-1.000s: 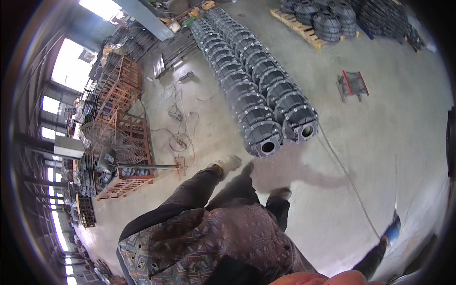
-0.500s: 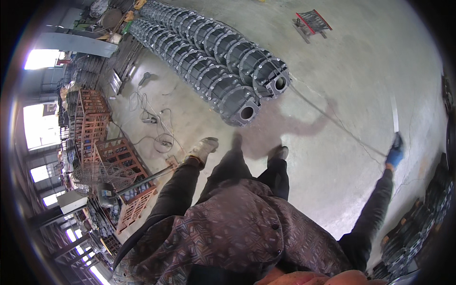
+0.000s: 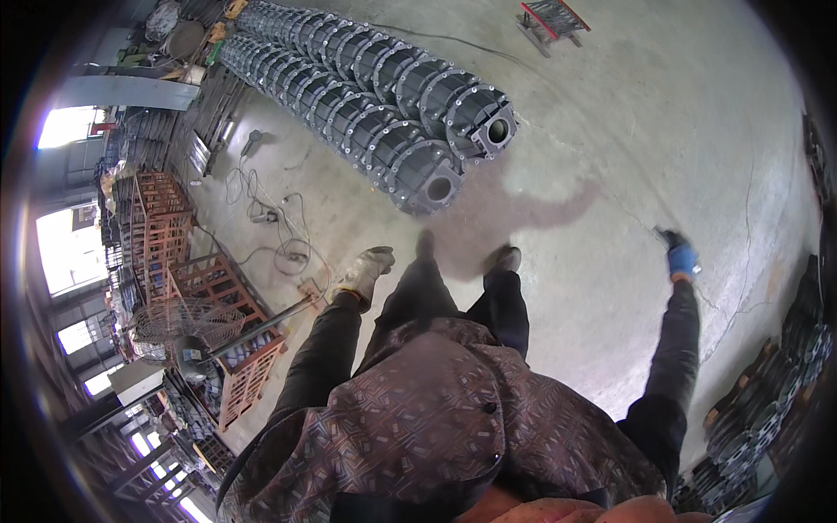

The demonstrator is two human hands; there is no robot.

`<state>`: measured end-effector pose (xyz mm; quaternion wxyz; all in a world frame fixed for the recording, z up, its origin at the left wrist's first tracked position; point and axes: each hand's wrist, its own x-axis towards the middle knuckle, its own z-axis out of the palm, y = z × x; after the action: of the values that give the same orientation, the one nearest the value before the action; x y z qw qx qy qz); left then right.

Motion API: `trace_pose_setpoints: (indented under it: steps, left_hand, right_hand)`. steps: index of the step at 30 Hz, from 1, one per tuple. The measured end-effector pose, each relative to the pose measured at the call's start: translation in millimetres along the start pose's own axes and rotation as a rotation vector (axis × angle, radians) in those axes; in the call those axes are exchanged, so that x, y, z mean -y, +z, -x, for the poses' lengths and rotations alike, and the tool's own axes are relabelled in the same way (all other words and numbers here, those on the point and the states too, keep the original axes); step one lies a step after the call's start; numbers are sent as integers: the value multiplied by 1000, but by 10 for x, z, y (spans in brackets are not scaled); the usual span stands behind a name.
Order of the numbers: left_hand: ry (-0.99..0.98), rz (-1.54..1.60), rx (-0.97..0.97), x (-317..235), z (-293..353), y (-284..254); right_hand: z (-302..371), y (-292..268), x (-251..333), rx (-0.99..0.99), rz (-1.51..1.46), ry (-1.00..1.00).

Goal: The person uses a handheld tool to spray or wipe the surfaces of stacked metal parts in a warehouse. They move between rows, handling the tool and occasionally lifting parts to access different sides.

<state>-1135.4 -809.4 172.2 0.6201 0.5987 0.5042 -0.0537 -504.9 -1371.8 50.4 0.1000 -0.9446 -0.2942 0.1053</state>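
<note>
My right hand (image 3: 680, 254), in a blue and dark glove, reaches out far to the right at the end of a stretched arm. Its fingers are closed round a thin cord (image 3: 488, 50), which runs back in a blurred line to the row of castings; whether it is a cable or a hose I cannot tell. My left hand (image 3: 368, 268), in a dirty white glove, hangs beside my left leg with loosely curled fingers and nothing visible in them. Ahead lie two long rows of dark grey flanged castings (image 3: 423, 174), their near ends showing round holes.
Left of my feet, power tools and tangled cables (image 3: 277, 209) lie on the floor. Rust-red slatted crates (image 3: 161, 218) and a caged fan (image 3: 187, 327) stand farther left. A red-edged metal rack (image 3: 554, 22) is at the far side; stacked dark parts (image 3: 758, 410) line the right.
My right hand has swung inward and slightly up, and the cord has moved off the near castings toward the far side. The castings sit a little farther left and higher in view.
</note>
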Motion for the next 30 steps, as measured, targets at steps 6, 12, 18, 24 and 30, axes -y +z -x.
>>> trace_pose_setpoints:
  steps: [6, 12, 18, 24, 30]
  left_hand:
    - [-86, -97, 10, -96, 464, -34]
    - [-126, -138, 51, 121, 401, -396]
    - [-48, -70, 222, 122, -418, -267]
    - [85, -280, 328, -37, -897, 61]
    - [127, -226, 288, 101, -854, 41]
  right_hand:
    - [2546, 670, -70, 436, 199, 264]
    - [4076, 93, -269, 783, 351, 575]
    - [4685, -114, -286, 828, 302, 668]
    - [3688, 299, -61, 290, 251, 821]
    - [2216, -948, -96, -101, 172, 649]
